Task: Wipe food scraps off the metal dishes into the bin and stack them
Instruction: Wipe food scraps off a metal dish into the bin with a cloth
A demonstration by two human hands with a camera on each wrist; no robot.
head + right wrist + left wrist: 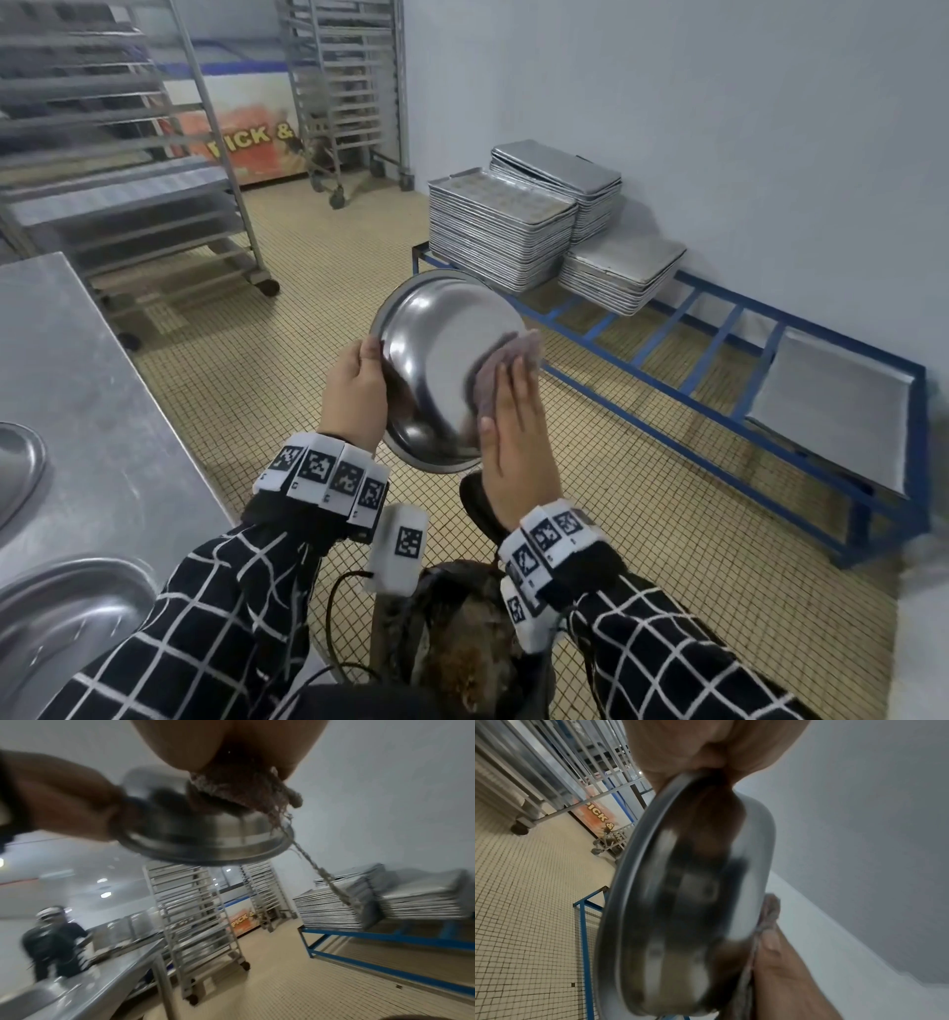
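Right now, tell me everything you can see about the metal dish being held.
The dish is round, shallow and shiny metal with a flat rolled rim, its surface mirroring the room. It is tilted steeply, held up over the bin. The left hand grips its left rim, and the right hand presses a purplish cloth flat against it. No scraps show on it.

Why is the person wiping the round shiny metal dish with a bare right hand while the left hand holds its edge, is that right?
Not quite bare. The right hand presses a purplish rag against the round shiny metal dish; the head view shows the cloth under the flat fingers. The rest is right: the left hand grips the dish's edge.
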